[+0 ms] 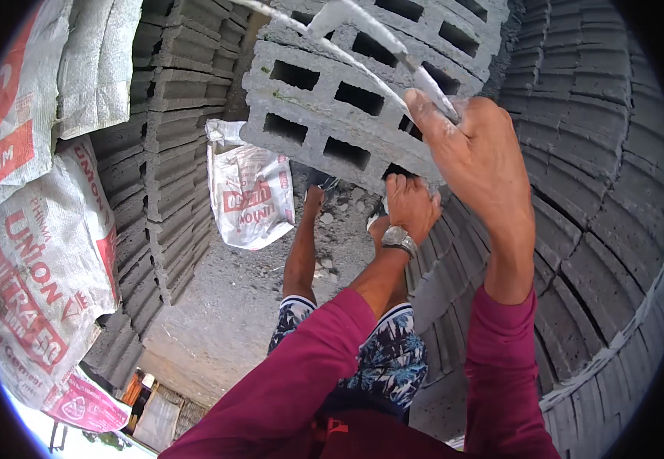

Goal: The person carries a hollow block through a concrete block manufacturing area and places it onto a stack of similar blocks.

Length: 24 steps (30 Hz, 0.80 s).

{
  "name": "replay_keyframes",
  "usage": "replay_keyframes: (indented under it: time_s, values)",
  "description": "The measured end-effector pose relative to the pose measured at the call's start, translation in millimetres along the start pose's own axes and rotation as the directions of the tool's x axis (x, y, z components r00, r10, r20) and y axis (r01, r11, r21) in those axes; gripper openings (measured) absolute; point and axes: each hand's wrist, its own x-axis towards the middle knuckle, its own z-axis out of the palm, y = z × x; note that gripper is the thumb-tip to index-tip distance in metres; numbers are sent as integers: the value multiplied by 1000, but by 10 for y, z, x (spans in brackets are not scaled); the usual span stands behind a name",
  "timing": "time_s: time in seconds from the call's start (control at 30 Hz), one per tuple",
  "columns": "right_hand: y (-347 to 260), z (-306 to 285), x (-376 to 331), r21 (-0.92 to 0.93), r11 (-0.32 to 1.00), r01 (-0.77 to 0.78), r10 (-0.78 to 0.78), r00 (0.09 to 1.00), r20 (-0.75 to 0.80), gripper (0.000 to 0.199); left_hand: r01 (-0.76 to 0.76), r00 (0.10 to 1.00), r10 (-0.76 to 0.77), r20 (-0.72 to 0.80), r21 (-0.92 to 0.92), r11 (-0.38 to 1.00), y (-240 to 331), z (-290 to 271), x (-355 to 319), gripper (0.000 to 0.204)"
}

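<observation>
My left hand (413, 206), with a watch (399, 239) at its wrist, has its fingers hooked into a cavity at the near edge of a grey hollow concrete block (313, 151). Above and to the right, my right hand (478, 149) is closed around a whitish, crusted strip-like object (433, 86) with a bent upper part. Its exact kind I cannot make out. A thin pale strand (339, 53) runs from that hand toward the top left, over the blocks. Several more hollow blocks (332, 67) lie side by side beyond the near one.
Tall stacks of grey blocks rise at the left (186, 145) and right (576, 161). White printed sacks (79, 206) hang over the left stack; another sack (232, 168) lies by the near block. My legs (299, 256) stand on rubble-strewn ground (228, 298).
</observation>
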Motion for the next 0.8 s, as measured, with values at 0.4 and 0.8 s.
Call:
replay_keyframes:
  time_s: [0.4,0.8]
  values:
    - [-65,-341,-844,-318,923,217,-98,931,352,35,-18,981,-22,192,202,979,123,-251,-165,35]
    - [117,-280,-877,-315,935,166,-41,930,366,32,10,977,-60,205,239,971,173,-254,-97,34]
